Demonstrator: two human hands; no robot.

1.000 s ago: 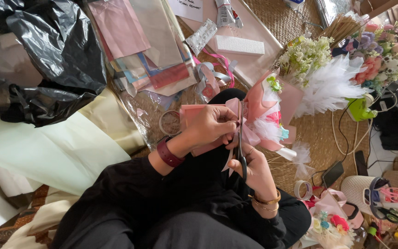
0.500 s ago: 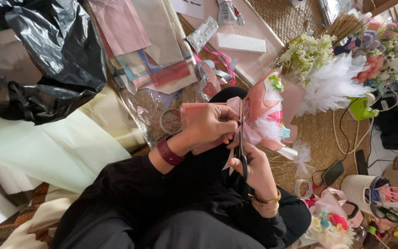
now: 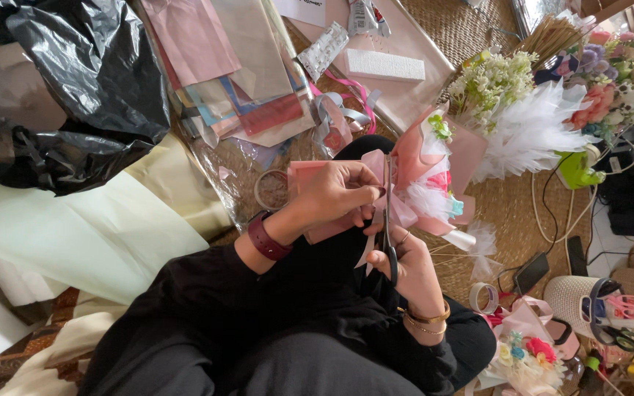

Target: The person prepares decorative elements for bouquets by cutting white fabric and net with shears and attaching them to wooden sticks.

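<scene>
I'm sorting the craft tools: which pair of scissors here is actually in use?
The dark-handled scissors in the right hand, blades up against the pink bouquet. The other scissors sit in the white cup, untouched.

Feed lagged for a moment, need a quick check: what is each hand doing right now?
Left hand: closed, pinching the pink ribbon at the pink-wrapped bouquet.
Right hand: closed on the scissors, blades up at the ribbon.

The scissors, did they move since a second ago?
No. The scissors sit at the same spot beside the pink bouquet and the tape ring on the mat, held in the right hand.
</scene>
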